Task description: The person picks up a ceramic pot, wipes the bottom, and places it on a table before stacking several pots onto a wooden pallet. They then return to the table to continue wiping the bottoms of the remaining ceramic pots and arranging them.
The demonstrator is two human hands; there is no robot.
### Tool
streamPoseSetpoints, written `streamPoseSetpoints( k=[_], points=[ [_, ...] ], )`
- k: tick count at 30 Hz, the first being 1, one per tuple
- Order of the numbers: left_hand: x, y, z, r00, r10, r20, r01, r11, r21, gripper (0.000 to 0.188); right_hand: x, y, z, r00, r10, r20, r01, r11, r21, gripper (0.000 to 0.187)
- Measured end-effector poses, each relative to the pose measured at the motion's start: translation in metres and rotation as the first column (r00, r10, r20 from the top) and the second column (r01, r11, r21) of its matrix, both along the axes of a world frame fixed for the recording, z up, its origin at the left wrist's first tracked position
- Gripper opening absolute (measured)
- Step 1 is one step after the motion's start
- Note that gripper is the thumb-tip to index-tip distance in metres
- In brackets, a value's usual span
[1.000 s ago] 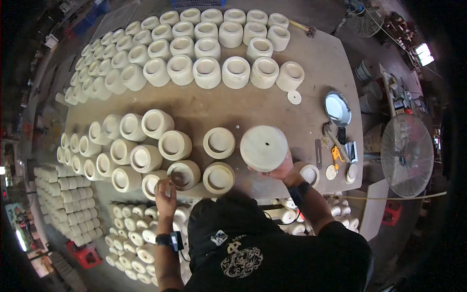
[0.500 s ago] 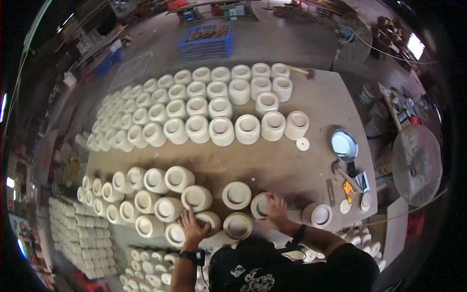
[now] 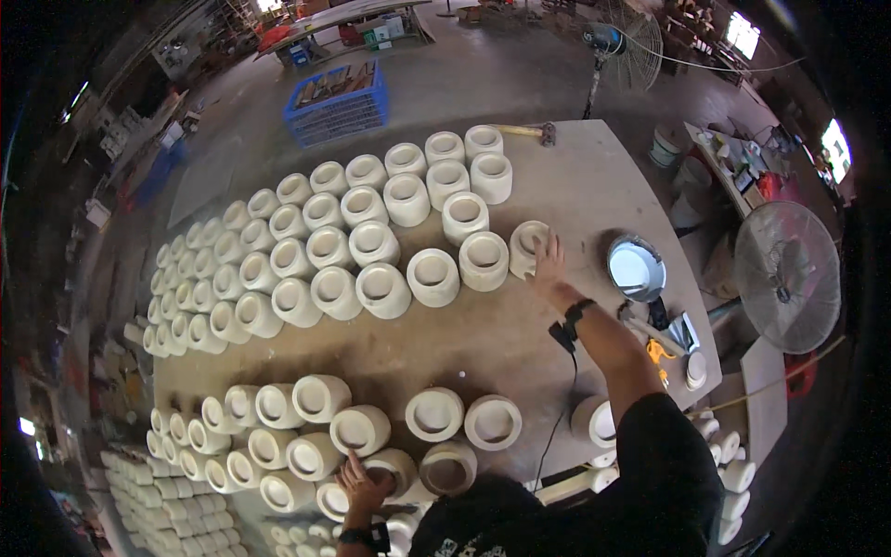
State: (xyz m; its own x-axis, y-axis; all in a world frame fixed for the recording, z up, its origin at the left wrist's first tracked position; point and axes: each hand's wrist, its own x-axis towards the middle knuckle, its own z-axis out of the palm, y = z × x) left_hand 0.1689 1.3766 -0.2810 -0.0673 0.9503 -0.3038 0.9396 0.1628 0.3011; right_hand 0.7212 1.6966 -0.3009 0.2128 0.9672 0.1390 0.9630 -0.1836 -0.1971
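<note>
Off-white, rounded blocks, each with a round hollow in its top, stand in rows on a brown table. My right hand reaches across to the rightmost block of the far group. Its fingers are stretched out against that block's right side. Near the front edge, my left hand rests with spread fingers against a block in the near group. Just right of it are a block with a darker hollow, a block behind that, and another block to the right.
A bucket with pale contents stands at the table's right, near orange-handled scissors. A hammer lies at the far edge. Beyond are a blue crate and a standing fan. A dark cable hangs from my right wrist.
My right hand has left the near block and moved away from me to the far group's rightmost block. My left hand stays at the near group. The whole view has shifted.
</note>
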Motion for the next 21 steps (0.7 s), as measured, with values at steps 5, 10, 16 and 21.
streamPoseSetpoints(
  k=[5, 10, 16, 21],
  points=[
    [-0.005, -0.004, 0.001, 0.996, 0.058, 0.063, -0.05, 0.991, -0.124, 0.125, -0.008, 0.044, 0.04, 0.992, -0.098, 0.077, 0.121, 0.912, -0.391, 0.128],
    [-0.005, -0.009, -0.001, 0.996, 0.083, 0.029, -0.077, 0.982, -0.171, 0.126, 0.0, 0.052, 0.036, 0.993, -0.112, -0.022, 0.094, 0.907, -0.41, 0.129],
    [0.001, -0.003, 0.01, 0.999, 0.039, 0.008, -0.038, 0.991, -0.129, 0.119, -0.003, 0.017, 0.027, 0.986, -0.159, -0.052, 0.132, 0.932, -0.339, 0.123],
    [0.004, 0.003, 0.009, 0.999, 0.022, 0.032, -0.018, 0.992, -0.122, 0.117, 0.036, -0.05, 0.007, 0.374, -0.173, -0.911, 0.037, 0.984, -0.172, 0.106]
  ],
)
